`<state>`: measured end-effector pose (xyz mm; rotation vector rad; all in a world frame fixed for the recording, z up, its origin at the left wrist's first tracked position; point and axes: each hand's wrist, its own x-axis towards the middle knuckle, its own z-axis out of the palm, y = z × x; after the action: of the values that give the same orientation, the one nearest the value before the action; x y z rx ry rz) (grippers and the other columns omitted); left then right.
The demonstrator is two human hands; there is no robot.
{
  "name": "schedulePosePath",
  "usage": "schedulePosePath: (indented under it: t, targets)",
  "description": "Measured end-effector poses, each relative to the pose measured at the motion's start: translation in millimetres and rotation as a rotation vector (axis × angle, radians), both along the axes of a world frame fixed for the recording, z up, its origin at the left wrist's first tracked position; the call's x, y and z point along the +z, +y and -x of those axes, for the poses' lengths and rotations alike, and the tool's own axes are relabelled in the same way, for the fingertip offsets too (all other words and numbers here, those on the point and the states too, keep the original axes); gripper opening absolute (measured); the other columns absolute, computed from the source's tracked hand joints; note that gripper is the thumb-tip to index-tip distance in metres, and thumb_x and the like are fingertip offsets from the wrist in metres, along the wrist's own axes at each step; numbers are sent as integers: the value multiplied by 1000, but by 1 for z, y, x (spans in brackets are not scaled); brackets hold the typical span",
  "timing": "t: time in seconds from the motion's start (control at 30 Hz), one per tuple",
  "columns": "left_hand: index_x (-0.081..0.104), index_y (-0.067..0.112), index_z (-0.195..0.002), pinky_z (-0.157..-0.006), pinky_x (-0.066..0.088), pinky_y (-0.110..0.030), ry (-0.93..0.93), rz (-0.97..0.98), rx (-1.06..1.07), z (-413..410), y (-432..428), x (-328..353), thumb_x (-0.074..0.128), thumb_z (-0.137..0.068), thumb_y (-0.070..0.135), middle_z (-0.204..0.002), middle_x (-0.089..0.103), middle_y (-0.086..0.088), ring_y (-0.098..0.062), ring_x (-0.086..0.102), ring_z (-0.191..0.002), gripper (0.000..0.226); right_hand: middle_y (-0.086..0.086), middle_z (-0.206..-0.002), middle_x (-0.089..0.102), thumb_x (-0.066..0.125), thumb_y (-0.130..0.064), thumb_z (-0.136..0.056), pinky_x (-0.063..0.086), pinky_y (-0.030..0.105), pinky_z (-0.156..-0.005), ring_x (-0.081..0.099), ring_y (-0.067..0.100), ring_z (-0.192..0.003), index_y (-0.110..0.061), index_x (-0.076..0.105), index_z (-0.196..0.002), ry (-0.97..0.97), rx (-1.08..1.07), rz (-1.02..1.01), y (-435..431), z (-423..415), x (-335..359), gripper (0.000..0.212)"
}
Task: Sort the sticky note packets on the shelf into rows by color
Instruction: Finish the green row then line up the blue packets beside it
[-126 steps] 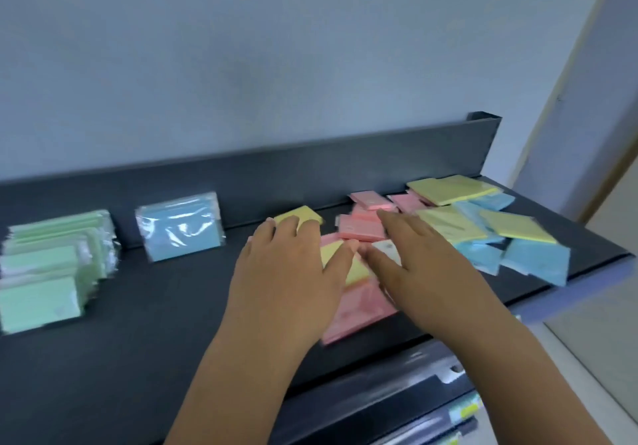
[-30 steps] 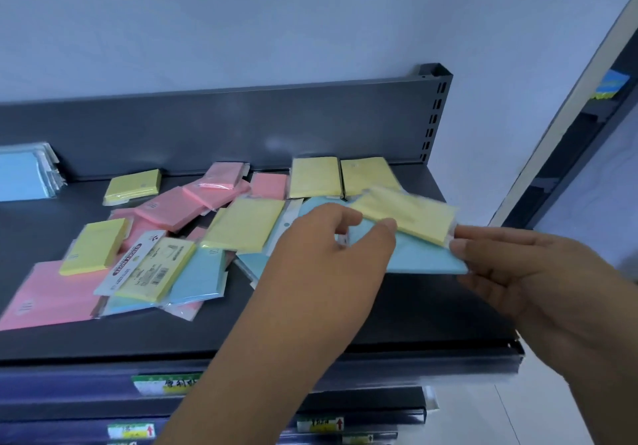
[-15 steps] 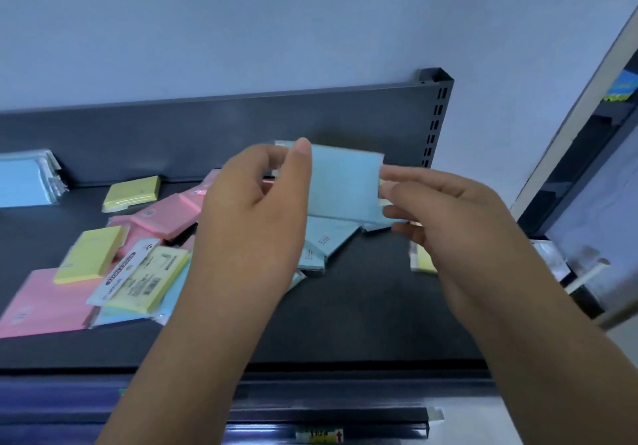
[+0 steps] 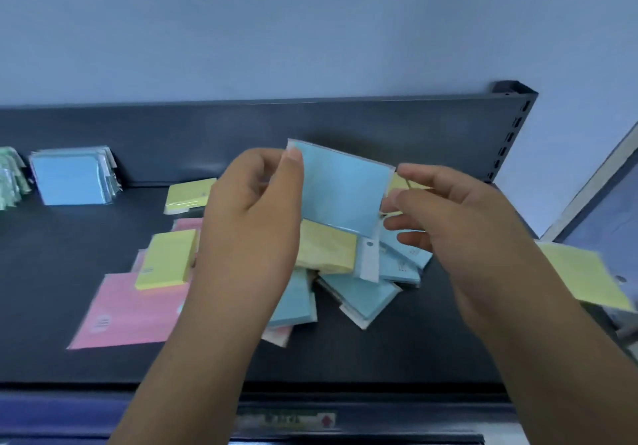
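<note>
My left hand (image 4: 252, 223) pinches a light blue sticky note packet (image 4: 341, 189) by its left edge and holds it up above the dark shelf (image 4: 45, 306). The spread fingertips of my right hand (image 4: 455, 216) sit at the packet's right edge, with no plain grip on it. Below lies a mixed pile: yellow packets (image 4: 169, 258), a large pink packet (image 4: 127, 313) and blue packets (image 4: 362, 296). At the back left stands a sorted blue stack (image 4: 69, 178), beside a green stack (image 4: 10, 175) at the frame's edge.
The shelf's upright back panel (image 4: 207, 133) ends in a perforated post (image 4: 514, 127) on the right. A blurred yellow packet (image 4: 587, 279) lies beyond the shelf's right end. A price-label rail (image 4: 286, 420) runs along the front edge.
The blue packet stays raised between both hands, and the right fingers have loosened at its edge. The view has shifted, bringing the sorted blue and green stacks into sight at the left.
</note>
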<state>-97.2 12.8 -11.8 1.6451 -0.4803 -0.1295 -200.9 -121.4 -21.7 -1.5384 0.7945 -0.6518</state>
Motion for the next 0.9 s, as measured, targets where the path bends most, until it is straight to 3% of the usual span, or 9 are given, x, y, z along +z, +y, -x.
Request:
schedulePosePath:
  t: [0.07,0.13,0.23,0.37,0.43,0.5,0.63,0.9]
  targets:
    - [72,27,-92,-60,50,-9,-3,-3,-48,-19,19,-1,56,-101,37,-92,73,8,-7,66,-75,21,-1,-82,78,70,-20,-93,54,33,-72,70,10,-69,-30,71,-117,9,-16,10,20,-18,0,26]
    - [73,26,-95,-53,47,-12,-2,10,-102,-40,42,-1,57,-101,31,-93,73,6,-13,67,-76,18,1,-75,76,67,-19,-96,48,32,-63,66,11,-60,-25,76,-104,14,-35,26,44,-38,0,14]
    - [74,25,-98,-58,51,-14,-30,30,-162,-79,77,0,58,-100,23,-95,74,10,-5,68,-79,16,3,-65,73,66,-15,-98,41,31,-54,61,14,-53,-16,77,-86,-1,-103,5,84,-68,-4,17]
    - [70,31,-106,-58,50,-15,32,74,-154,-127,122,2,62,-96,13,-98,72,17,4,64,-71,22,10,-71,77,66,-14,-98,42,29,-55,65,16,-55,-12,75,-86,-55,-106,-93,139,-103,-2,14]
    - [63,31,-120,-76,59,-20,149,134,-132,-142,139,-1,66,-95,12,-108,67,19,4,69,-83,31,10,-75,78,66,-14,-98,45,29,-57,67,16,-57,-15,73,-83,-97,-115,-140,159,-118,0,18]
    - [61,26,-124,-87,62,-34,298,161,-142,-150,151,-7,70,-93,12,-114,68,10,-3,73,-88,35,9,-78,79,64,-13,-99,48,29,-57,70,15,-58,-15,73,-84,-146,-139,-191,173,-130,2,18]
    - [72,10,-107,-84,64,-38,454,133,-286,-152,163,-14,69,-95,9,-98,79,-4,-20,78,-89,12,12,-82,79,62,-13,-101,55,26,-55,73,19,-66,-8,73,-100,-160,-90,-239,191,-149,2,12]
    - [71,7,-108,-76,64,-32,419,180,-258,-181,174,-8,67,-96,5,-96,80,-6,-22,78,-85,13,6,-86,80,68,-17,-97,57,34,-71,74,21,-76,-13,74,-101,10,74,-134,189,-173,7,9]
